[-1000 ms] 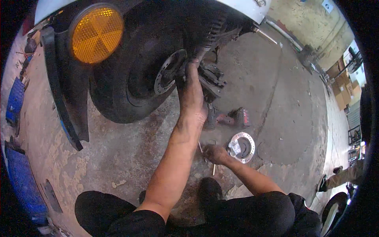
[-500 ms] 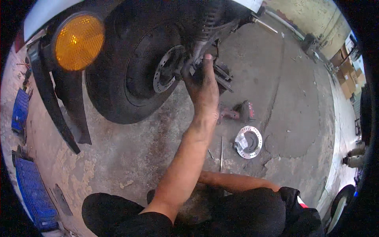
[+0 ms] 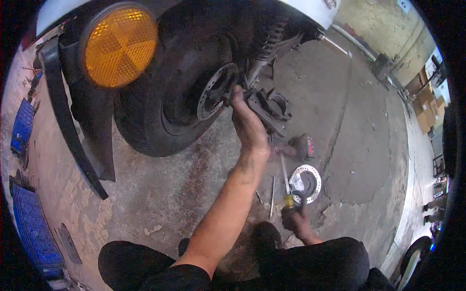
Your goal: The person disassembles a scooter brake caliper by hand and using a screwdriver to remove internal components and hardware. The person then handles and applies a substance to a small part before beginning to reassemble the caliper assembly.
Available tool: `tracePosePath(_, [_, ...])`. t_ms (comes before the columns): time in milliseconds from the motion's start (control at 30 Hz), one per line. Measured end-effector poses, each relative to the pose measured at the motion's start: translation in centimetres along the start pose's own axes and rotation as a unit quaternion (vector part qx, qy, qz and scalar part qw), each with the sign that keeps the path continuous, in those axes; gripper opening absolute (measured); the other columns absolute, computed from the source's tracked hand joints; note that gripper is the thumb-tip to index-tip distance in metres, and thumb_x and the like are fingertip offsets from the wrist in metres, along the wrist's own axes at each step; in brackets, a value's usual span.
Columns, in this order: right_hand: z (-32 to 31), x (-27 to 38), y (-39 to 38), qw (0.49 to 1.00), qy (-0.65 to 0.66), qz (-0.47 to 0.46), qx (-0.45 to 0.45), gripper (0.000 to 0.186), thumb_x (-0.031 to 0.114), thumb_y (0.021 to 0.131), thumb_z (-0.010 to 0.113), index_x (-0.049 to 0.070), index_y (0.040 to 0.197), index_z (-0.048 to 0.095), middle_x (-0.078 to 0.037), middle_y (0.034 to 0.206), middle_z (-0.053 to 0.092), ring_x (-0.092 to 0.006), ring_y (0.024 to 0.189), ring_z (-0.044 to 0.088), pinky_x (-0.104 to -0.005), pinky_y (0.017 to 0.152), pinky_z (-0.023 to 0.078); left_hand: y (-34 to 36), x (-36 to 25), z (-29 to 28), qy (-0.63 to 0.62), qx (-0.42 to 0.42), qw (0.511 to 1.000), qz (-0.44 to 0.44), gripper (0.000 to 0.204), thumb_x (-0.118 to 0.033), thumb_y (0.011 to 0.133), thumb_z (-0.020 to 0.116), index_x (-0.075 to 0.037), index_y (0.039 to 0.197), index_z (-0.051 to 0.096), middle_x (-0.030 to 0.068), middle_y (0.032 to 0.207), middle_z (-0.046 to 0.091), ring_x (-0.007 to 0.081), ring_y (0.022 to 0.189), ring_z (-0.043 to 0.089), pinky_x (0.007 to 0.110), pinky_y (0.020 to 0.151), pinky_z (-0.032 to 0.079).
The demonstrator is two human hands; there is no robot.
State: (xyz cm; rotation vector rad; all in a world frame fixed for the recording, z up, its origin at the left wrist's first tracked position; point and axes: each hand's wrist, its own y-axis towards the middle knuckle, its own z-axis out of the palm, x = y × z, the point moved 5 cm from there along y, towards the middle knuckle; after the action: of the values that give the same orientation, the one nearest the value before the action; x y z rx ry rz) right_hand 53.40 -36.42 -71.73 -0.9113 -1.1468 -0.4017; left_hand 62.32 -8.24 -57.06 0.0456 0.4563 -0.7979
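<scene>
Brake caliper (image 3: 272, 106): dark and grimy, the metal part sits beside the wheel, just below the suspension spring (image 3: 273, 41) and right of the mounted disc.
Left hand (image 3: 250, 123): closed around the brake caliper with the thumb up, most of its fingers hidden from view, the bare forearm reaching up from below.
Right hand (image 3: 297, 220): low over the floor and blurred, wrapped around the yellow handle of a screwdriver (image 3: 289, 201), whose shaft points away from the worker.
Mounted disc (image 3: 206, 99): a drilled ring on the near face of the wheel, just left of the left hand's thumb.
Wheel (image 3: 160, 140): a black tire under white bodywork (image 3: 310, 12), partly covered by a dark mudguard (image 3: 68, 116) bearing a round orange reflector (image 3: 120, 44).
Loose disc (image 3: 317, 180): a bright drilled ring lying near the right hand, a clear plastic packet (image 3: 297, 183) over its left side.
Power tool (image 3: 304, 148): red and black, lying on the concrete floor (image 3: 364, 160) beyond the loose disc.
Metal rod (image 3: 272, 194): slim and straight, left of the screwdriver.
Workshop edges: blue quilted mats (image 3: 36, 223) at far left; cardboard boxes (image 3: 427, 114) at far right.
</scene>
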Motion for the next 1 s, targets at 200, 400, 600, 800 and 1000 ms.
tracePosePath(200, [-0.3,11.3,-1.9,0.971,-0.174,-0.147,-0.072,0.062,0.007,0.083,0.062,0.008,0.135,0.030,-0.013,0.102,0.058,-0.0246,0.092,0.059,-0.0356,0.078,0.049,1.7,1.2,-4.4,0.185,0.004,0.977,0.108,0.034,-0.031,0.087,0.048,0.001,0.095,0.054,0.0115,0.095,0.056,0.0225,0.090,0.050,0.036,0.084,0.039])
tracePosePath(400, [1.8,17.7,-2.1,0.880,-0.410,-0.223,-0.087,0.047,0.009,0.079,0.066,0.005,0.123,0.050,-0.020,0.117,0.056,-0.0359,0.107,0.056,-0.0394,0.090,0.045,0.4,1.4,-2.3,0.202,0.051,0.962,0.178,0.017,-0.016,0.082,0.057,0.001,0.084,0.056,0.0065,0.082,0.056,0.0169,0.078,0.050,0.032,0.074,0.041])
tracePosePath(600, [4.0,18.6,-1.4,0.827,-0.511,-0.206,-0.108,0.046,0.011,0.081,0.064,0.006,0.124,0.050,-0.020,0.114,0.057,-0.0388,0.105,0.056,-0.0426,0.086,0.047,0.0,1.3,-2.8,0.181,0.055,0.966,0.176,0.014,-0.012,0.078,0.059,-0.003,0.089,0.057,0.0026,0.085,0.055,0.0135,0.080,0.050,0.029,0.076,0.041])
tracePosePath(800, [4.4,19.9,-1.1,0.832,-0.516,-0.185,-0.082,0.047,0.012,0.082,0.062,0.007,0.126,0.046,-0.024,0.100,0.060,-0.0427,0.094,0.059,-0.0454,0.079,0.049,-0.1,1.5,-2.7,0.218,0.086,0.953,0.194,0.014,-0.010,0.074,0.058,-0.003,0.087,0.058,0.0023,0.086,0.055,0.0145,0.082,0.050,0.030,0.079,0.040])
tracePosePath(1000, [4.6,20.5,-0.1,0.795,-0.602,-0.069,-0.013,0.057,0.010,0.080,0.059,0.007,0.131,0.034,-0.026,0.087,0.062,-0.0455,0.084,0.060,-0.0506,0.071,0.049,0.5,0.9,-2.6,0.230,0.129,0.943,0.202,0.009,-0.005,0.074,0.058,-0.002,0.082,0.057,0.0005,0.077,0.055,0.0111,0.071,0.050,0.028,0.068,0.042])
